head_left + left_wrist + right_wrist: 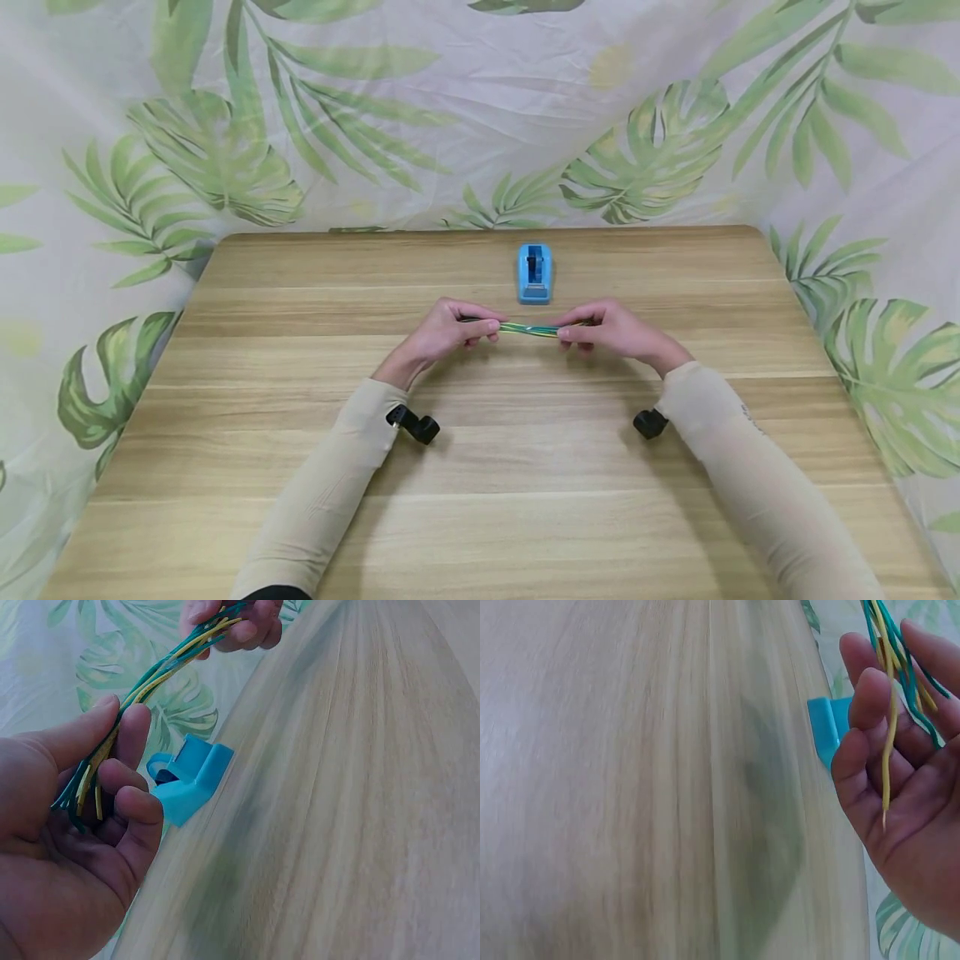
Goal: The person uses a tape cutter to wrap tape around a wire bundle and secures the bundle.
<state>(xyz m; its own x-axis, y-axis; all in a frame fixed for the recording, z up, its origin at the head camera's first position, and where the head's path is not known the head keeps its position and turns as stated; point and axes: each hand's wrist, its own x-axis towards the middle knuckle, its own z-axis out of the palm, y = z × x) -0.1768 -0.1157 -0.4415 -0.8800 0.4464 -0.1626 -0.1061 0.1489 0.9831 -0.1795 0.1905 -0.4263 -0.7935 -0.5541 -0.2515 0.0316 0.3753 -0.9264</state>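
A bundle of thin green and yellow wires [527, 329] stretches between the two hands, above the table. My left hand [455, 327] pinches one end between thumb and fingers; in the left wrist view the loose wire ends [86, 780] fan out over that palm. The other end is pinched by my right hand [606, 331], and in the right wrist view a longer yellow wire [889, 750] with a bare tip hangs down across the palm. A shiny spot shows midway along the bundle. Just beyond the hands stands a blue tape dispenser [534, 275].
The wood-grain table [510, 517] has its far edge behind the dispenser. A leaf-patterned cloth [495, 108] hangs behind and at both sides. Each sleeve carries a small black wrist camera [649, 423].
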